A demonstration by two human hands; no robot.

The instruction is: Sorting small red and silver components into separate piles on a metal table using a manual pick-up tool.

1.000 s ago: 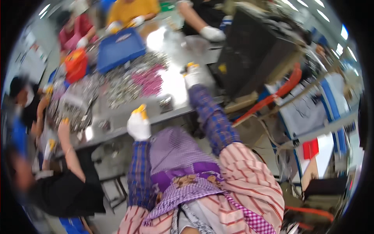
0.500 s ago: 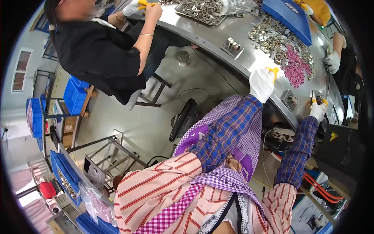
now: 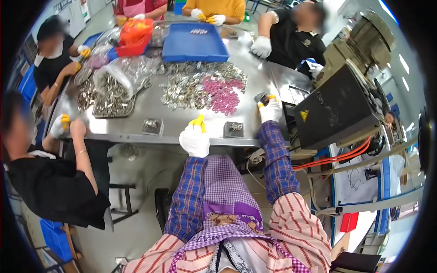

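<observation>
My left hand (image 3: 195, 140), in a white glove with yellow fingertips, is at the near edge of the metal table. Its fingers are bent and pressed together, and anything held in them is hidden. Farther right, my right hand (image 3: 271, 110) wears the same kind of glove. Its thumb and fingers close on a small dark metal object (image 3: 261, 97) at the tabletop. Between the hands sits a small square metal block with fittings (image 3: 234, 129). Beyond them lies a heap of silvery metal parts (image 3: 182, 88), with pink rings (image 3: 223, 96) spread over its right side.
A similar block (image 3: 152, 126) stands to the left on the metal table (image 3: 175, 129). Farther off are a blue tray (image 3: 195, 43), a red basket (image 3: 133, 41) and a tray of metal parts (image 3: 114, 98). A dark machine (image 3: 337, 107) rises at right. Several co-workers sit around.
The view has swung round, so the table now lies straight ahead. My left hand remains by the near edge, and my right hand remains at the dark metal object.
</observation>
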